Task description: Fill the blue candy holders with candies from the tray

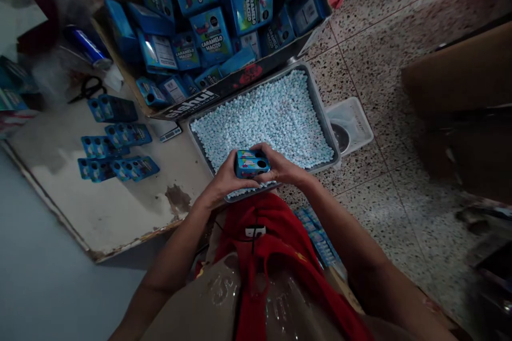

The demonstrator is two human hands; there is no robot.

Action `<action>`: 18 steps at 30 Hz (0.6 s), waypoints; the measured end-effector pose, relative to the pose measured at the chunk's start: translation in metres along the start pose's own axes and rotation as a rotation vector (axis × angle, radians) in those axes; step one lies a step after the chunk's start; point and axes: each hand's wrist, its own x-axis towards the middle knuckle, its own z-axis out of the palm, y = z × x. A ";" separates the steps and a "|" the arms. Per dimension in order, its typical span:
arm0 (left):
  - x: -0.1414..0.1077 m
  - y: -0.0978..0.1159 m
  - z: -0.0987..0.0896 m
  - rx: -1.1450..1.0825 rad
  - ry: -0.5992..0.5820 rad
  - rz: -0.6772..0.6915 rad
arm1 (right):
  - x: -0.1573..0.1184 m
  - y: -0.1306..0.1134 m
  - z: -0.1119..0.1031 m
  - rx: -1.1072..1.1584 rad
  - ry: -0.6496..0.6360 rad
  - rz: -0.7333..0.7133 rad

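Observation:
Between my two hands are small blue candy boxes (252,164), apparently two side by side, held above the near part of a metal tray (322,112). My left hand (229,177) is wrapped round their left side, thumb along the near edge. From the right, my right hand (276,165) closes on the other side, fingers at the far and near edges. Small pale blue candies (264,117) fill the tray. The undersides of the boxes are hidden.
A cardboard carton (224,88) full of blue "Caramelo Macizo" boxes stands beyond the tray. On the worn table (132,213) are several small blue boxes (116,136), black scissors (88,88) and a blue can (86,45). A plastic container (360,120) sits right of the tray.

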 end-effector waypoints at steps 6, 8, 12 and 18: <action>-0.004 -0.014 0.000 0.102 0.022 -0.062 | -0.006 0.015 0.003 -0.008 -0.060 -0.062; -0.004 -0.020 -0.009 0.044 0.047 -0.071 | 0.003 0.012 -0.014 -0.063 -0.108 -0.137; -0.002 -0.028 -0.050 -0.094 0.147 -0.098 | 0.066 0.003 -0.058 -0.276 0.170 -0.356; 0.007 -0.051 -0.099 -0.087 0.099 -0.147 | 0.192 0.024 -0.069 -0.733 0.044 -0.603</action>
